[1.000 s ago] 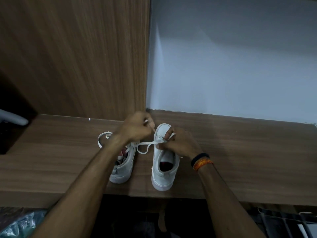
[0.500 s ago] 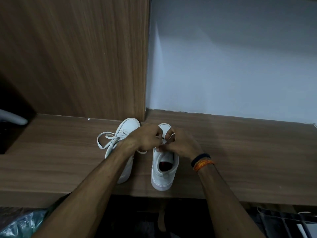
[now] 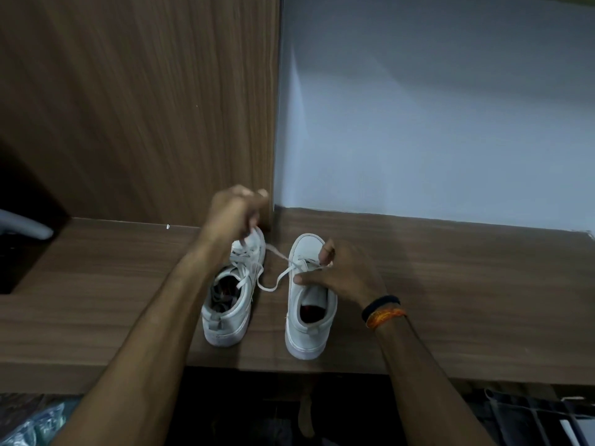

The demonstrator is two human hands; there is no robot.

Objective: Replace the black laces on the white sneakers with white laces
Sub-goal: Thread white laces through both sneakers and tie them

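Note:
Two white sneakers stand side by side on a wooden shelf [image 3: 450, 300], toes pointing away from me. The left sneaker [image 3: 230, 304] carries white laces. On the right sneaker [image 3: 307, 317] a white lace [image 3: 278, 278] runs through its front eyelets. My left hand [image 3: 233, 212] is raised above the left sneaker's toe and pinches one end of that lace, pulling it up and to the left. My right hand [image 3: 341, 273] rests on the right sneaker's tongue area, thumb and fingers curled around the lacing. No black lace is visible.
A wooden cabinet side [image 3: 145, 107] rises behind the left sneaker and a pale wall [image 3: 434, 123] behind the right. The shelf's front edge lies just under the heels. Dark clutter and a plastic bag [image 3: 35, 426] sit below. A grey handle [image 3: 25, 226] juts in at far left.
My left hand has lifted away from the right sneaker, up and to the left, drawing the white lace out. The right hand stays on the right sneaker.

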